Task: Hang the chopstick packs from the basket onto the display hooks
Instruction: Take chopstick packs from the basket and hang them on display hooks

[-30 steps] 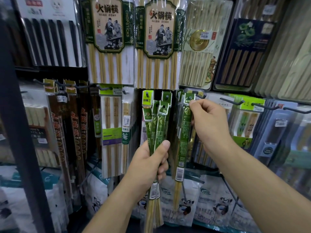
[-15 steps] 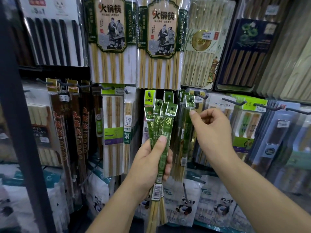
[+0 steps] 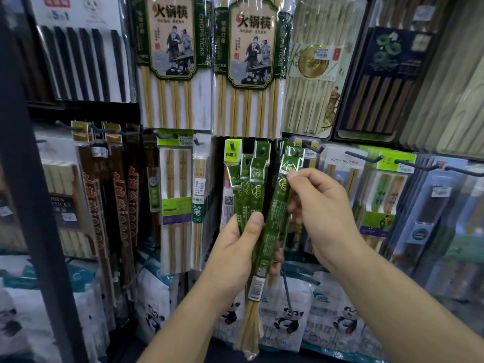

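Below and left of the display hook (image 3: 297, 153), the left hand (image 3: 235, 255) is closed round a bundle of green chopstick packs (image 3: 248, 195), thumb across the front, their bamboo tips fanning out beneath the wrist. Closer under the display hook, a single pack (image 3: 281, 195) leans away from the bundle with its header tilted right. Its lower part still seems to sit inside the left hand's grip. Just below and right of the display hook, the right hand (image 3: 324, 213) pinches that pack near its header between thumb and forefinger. Packs of the same green kind (image 3: 284, 149) already hang on the display hook. The basket is not in view.

Risks, as I judge them:
- With the lower end still caught in the left hand, a pull could drag neighbouring packs loose, so the bundle slips or drops.
- The header is thin film. Pinched at an angle, it could crumple, and its hole could miss the hook's tip or tear against it.
- The display hook is already crowded, so a new pack may sit only on the tip and slide off.

A second ago the right hand was up at the display hook, seating a pack. It has since let go, come down, and taken hold of the next pack, while the left hand has raised the bundle slightly.
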A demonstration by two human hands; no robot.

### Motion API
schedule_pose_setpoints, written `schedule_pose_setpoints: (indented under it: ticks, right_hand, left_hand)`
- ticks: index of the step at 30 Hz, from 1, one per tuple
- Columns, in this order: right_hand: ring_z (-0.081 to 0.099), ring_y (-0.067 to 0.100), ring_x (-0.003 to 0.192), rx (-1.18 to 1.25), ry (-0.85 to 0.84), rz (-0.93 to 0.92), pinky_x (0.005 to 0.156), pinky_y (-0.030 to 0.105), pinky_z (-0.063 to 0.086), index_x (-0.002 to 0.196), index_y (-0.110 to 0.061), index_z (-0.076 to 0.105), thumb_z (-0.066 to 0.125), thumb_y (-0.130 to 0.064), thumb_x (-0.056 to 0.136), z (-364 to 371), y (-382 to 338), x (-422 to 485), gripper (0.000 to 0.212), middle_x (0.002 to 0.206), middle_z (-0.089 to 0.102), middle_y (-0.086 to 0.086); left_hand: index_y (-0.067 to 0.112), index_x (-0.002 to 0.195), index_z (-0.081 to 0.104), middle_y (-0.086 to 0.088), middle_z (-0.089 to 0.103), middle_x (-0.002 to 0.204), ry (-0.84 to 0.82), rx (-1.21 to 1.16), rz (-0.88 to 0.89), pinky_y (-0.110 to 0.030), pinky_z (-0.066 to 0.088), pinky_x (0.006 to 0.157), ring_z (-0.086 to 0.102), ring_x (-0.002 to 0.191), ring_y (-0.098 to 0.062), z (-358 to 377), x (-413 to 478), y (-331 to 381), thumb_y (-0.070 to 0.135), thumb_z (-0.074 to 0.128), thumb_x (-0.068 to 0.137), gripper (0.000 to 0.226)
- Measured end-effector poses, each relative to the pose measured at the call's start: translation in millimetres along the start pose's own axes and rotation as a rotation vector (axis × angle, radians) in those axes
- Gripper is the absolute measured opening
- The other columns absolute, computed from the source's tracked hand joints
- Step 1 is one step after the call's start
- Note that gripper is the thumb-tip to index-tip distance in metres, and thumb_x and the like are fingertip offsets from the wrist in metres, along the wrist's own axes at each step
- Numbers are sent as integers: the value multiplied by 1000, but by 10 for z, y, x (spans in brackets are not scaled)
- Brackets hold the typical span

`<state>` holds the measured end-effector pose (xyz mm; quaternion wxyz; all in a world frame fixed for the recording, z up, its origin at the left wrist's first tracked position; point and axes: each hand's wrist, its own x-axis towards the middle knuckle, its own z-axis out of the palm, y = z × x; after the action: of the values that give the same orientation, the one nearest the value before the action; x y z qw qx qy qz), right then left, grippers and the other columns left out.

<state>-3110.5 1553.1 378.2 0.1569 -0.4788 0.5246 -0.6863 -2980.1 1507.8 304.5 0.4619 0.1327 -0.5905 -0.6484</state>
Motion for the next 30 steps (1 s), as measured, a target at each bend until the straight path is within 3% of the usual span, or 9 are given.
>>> schedule_pose_setpoints:
  ticks: [3, 6, 10, 15, 24, 30]
  right_hand:
    - [51, 11, 57, -1, 41, -1, 54, 28, 38, 69, -29, 68, 62, -27, 100, -48, -19, 31, 31, 56, 51, -6]
    - [48, 8, 53, 2, 80, -14, 45, 21, 38, 72, -29, 71, 63, -27, 100, -83, -52, 77, 29, 56, 50, -7]
    - [45, 9, 52, -45, 93, -29, 42, 19, 36, 78, -19, 69, 63, -28, 100, -105, -73, 152, 25, 58, 48, -5]
    - [44, 13, 54, -63, 95, -11, 41, 20, 35, 72, -24, 67, 63, -26, 99, -80, -67, 210, 28, 57, 47, -7]
    - [44, 14, 55, -89, 112, 2, 42, 18, 37, 78, -11, 64, 63, -25, 99, -93, -29, 242, 26, 59, 46, -2]
    - [43, 14, 53, -74, 134, 24, 45, 17, 39, 81, -9, 67, 62, -27, 100, -81, -35, 279, 26, 58, 44, -2]
  left_hand:
    - [23, 86, 65, 2, 66, 77, 78, 142, 45, -27, 55, 69, 64, 75, -15, -53, 39, -42, 53, 52, 91, 33]
    - [12, 90, 59, 1, 58, 69, 96, 133, 40, -25, 52, 60, 57, 66, -16, -96, 61, -51, 51, 53, 91, 39]
    - [13, 91, 59, 2, 57, 68, 85, 124, 33, -26, 51, 56, 55, 59, -15, -127, 64, -48, 51, 54, 93, 39]
    - [12, 91, 59, 2, 58, 68, 72, 124, 22, -26, 51, 55, 56, 59, -14, -113, 64, -54, 52, 55, 91, 40]
    - [34, 74, 66, 4, 60, 69, 50, 148, 15, -28, 52, 56, 57, 60, -13, -103, 47, -28, 54, 55, 92, 29]
    - [15, 93, 60, 2, 57, 69, 69, 103, 29, -28, 50, 49, 54, 56, -15, -86, 22, -14, 52, 54, 94, 37]
